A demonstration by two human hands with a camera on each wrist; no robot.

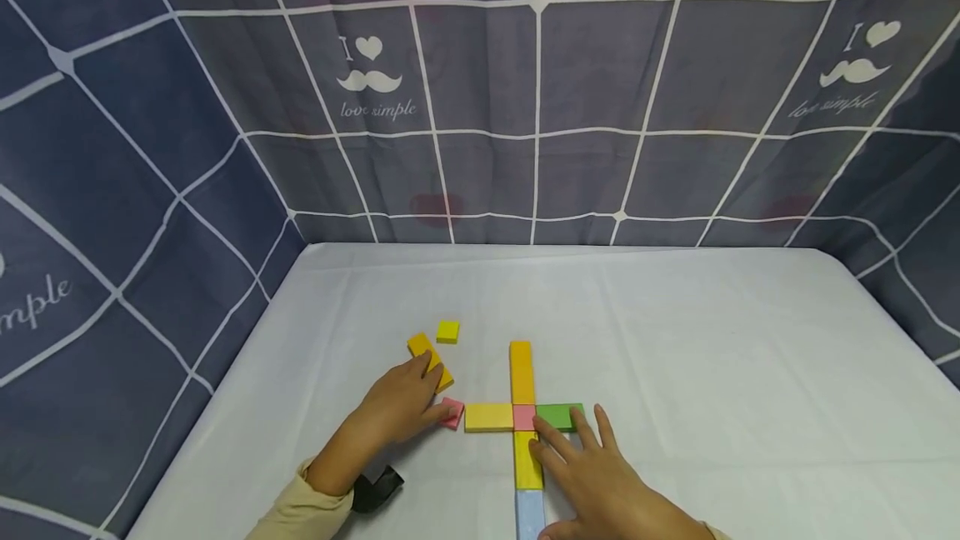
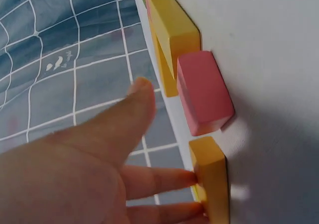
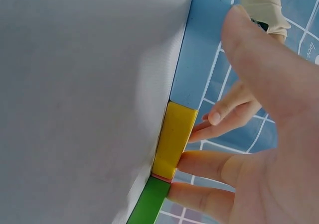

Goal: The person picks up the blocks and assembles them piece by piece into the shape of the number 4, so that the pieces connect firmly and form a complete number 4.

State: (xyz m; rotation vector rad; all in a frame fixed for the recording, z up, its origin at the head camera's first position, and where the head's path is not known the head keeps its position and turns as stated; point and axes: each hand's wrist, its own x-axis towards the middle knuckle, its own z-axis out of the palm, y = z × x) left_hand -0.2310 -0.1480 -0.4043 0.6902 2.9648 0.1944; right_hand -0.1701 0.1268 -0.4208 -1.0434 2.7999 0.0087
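Note:
Wooden blocks form a cross on the white table: a pink centre block [image 1: 523, 417], an orange block [image 1: 522, 372] above, a pale yellow block [image 1: 488, 417] to the left, a green block [image 1: 555, 416] to the right, and a yellow block [image 1: 526, 469] and light blue block [image 1: 529, 511] below. My right hand [image 1: 603, 486] spreads over the cross, fingertips on the yellow and green blocks. My left hand [image 1: 401, 402] has its fingertips at a slanted orange block [image 2: 212, 162]. Its extended thumb is beside a loose pink block [image 2: 207, 92], which lies askew near the pale yellow one.
A small yellow square block [image 1: 447, 332] lies beyond the slanted orange block. A black device [image 1: 378, 490] sits at the left wrist. Behind the white table [image 1: 675, 323] hangs a dark grid-patterned cloth [image 1: 487, 90], also along both sides.

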